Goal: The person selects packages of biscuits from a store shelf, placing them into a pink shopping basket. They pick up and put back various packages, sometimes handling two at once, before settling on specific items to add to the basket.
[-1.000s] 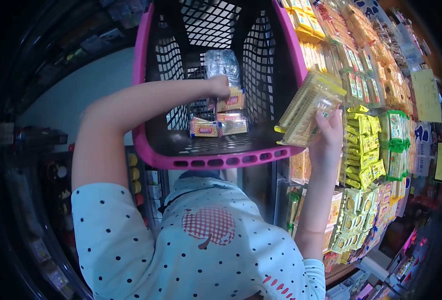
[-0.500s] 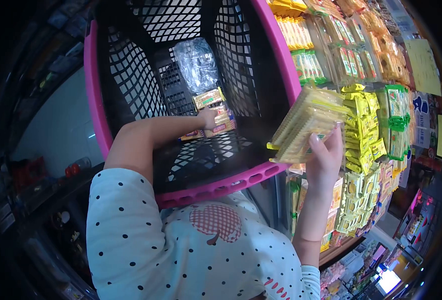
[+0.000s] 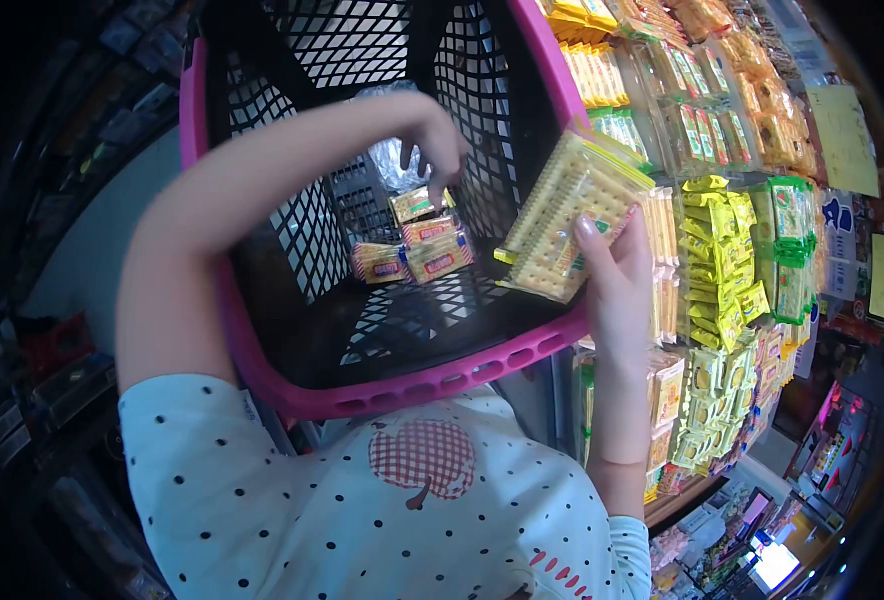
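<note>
My right hand [image 3: 622,280] grips some clear-wrapped packs of square crackers [image 3: 562,210] with yellow edges, held by the right rim of a deep black shopping basket [image 3: 432,382] with a pink rim. Inside the basket, my left hand [image 3: 434,145] hangs with fingers curved downward and apart, holding nothing visible. Below its fingertips lies a yellow-edged biscuit packet [image 3: 417,204]. Several packets with red and blue printing, one a biscuit packet [image 3: 440,258], rest beside it on the basket floor. A crinkled clear plastic bag [image 3: 394,168] is partly hidden behind the left hand.
On the right, a shelf display carries rows of packaged snacks, including yellow packets [image 3: 717,255], green-edged packs [image 3: 792,245] and pale green packets [image 3: 712,400]. A yellow paper sign [image 3: 842,140] hangs beyond. A lit screen [image 3: 774,565] shows at lower right.
My left hand has lifted away from the packets on the basket floor and opened. My right hand has brought the cracker packs left, closer over the basket's rim.
</note>
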`<state>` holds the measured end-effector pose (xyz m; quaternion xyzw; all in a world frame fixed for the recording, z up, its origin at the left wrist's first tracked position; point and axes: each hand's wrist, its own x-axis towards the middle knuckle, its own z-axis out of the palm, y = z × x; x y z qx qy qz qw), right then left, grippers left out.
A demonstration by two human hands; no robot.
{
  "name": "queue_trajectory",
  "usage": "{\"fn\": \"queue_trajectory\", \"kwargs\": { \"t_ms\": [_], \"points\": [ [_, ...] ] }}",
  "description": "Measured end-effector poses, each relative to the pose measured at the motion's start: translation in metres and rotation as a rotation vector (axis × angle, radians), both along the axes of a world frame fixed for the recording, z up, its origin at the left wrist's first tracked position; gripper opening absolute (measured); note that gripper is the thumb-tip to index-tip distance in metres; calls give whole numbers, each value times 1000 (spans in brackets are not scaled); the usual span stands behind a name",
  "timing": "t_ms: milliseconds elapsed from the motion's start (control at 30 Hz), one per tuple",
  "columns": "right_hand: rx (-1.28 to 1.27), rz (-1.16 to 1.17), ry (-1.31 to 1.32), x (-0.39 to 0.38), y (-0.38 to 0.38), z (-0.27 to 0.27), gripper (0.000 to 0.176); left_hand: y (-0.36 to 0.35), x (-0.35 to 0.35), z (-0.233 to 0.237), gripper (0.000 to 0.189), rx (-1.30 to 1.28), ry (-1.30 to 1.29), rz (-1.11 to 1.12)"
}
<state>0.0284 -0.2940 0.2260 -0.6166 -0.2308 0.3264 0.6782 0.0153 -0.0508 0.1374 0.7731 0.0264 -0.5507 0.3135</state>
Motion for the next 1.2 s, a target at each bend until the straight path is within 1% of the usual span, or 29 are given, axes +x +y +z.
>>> {"fn": "queue_trajectory", "kwargs": {
  "t_ms": [33, 67, 100, 133, 167, 233, 267, 300, 333, 367, 400, 433, 500, 533, 567, 600, 633, 700, 733, 767, 800, 867, 933, 1000, 1033, 1067, 1100, 1133, 1200],
  "points": [
    [-13, 5, -14, -2, 2, 0, 43, 0, -5, 31, 85, -75, -72, 93],
    [-62, 6, -102, -4, 4, 2, 42, -1, -11, 48, 88, -248, -166, 164],
    [-62, 3, -104, -5, 6, 1, 42, -6, -16, 65, 86, -457, -221, 266],
    [-66, -26, -180, -6, 8, -1, 42, -13, -23, 78, 83, -668, -273, 367],
    [-70, -56, -255, -6, 10, -3, 42, -25, -31, 87, 83, -669, -271, 364],
    [-73, -54, -300, -8, 14, -4, 43, -52, -47, 101, 79, -799, -544, 621],
    [-39, -59, -272, -12, 19, 2, 44, -61, -52, 101, 74, -754, -639, 666],
    [-3, -63, -244, -14, 23, 4, 46, -64, -55, 96, 74, -752, -636, 667],
    [-2, -64, -242, -14, 25, 2, 46, -67, -58, 87, 73, -697, -722, 702],
    [-60, -35, -339, -13, 27, -1, 48, -69, -60, 83, 72, -641, -807, 736],
    [-118, -7, -435, -13, 28, -4, 50, -63, -63, 81, 68, -668, -824, 749],
    [-118, -10, -433, -12, 26, -6, 50, -56, -66, 79, 68, -668, -821, 747],
    [-224, 53, -478, -10, 22, -9, 54, -39, -71, 75, 61, -615, -672, 802],
    [-226, 111, -355, -11, 23, -5, 58, -31, -73, 71, 61, -616, -666, 798],
    [-227, 104, -349, -12, 20, -5, 58, -23, -75, 67, 57, -531, -589, 781],
    [-310, 129, -547, -15, 15, -4, 58, -15, -75, 63, 53, -446, -514, 760],
    [-394, 155, -745, -18, 9, -3, 58, -7, -75, 57, 53, -447, -509, 753],
    [-412, 147, -779, -22, -2, 1, 61, 8, -67, 38, 51, -134, -307, 578],
    [-449, 204, -865, -23, -10, 0, 61, 13, -61, 23, 51, -135, -306, 572],
    [-485, 260, -949, -24, -16, -1, 61, 17, -53, 5, 49, -3, -211, 483],
    [-471, 286, -969, -27, -19, -3, 61, 21, -45, -18, 46, 129, -116, 391],
    [-466, 299, -1016, -31, -23, -9, 60, 34, -30, -91, 40, 201, -100, 247],
    [-480, 311, -1068, -34, -26, -16, 57, 26, -15, -135, 37, 356, -265, -59],
    [-480, 301, -1097, -34, -27, -21, 57, 22, -5, -190, 38, 306, -351, -30],
    [-482, 302, -1124, -34, -29, -22, 56, 17, 1, -216, 39, 335, -240, 10],
    [-468, 277, -1125, -33, -30, -24, 53, 17, -1, -265, 41, 264, -277, 67],
    [-474, 265, -1123, -31, -30, -25, 53, 21, -4, -301, 43, 191, -314, 124],
    [-484, 239, -1114, -30, -31, -27, 52, 20, -9, -304, 43, 186, -313, 111],
    [-498, 208, -1105, -28, -33, -30, 51, 8, -28, -304, 46, 179, -426, 304]
  ]
}}
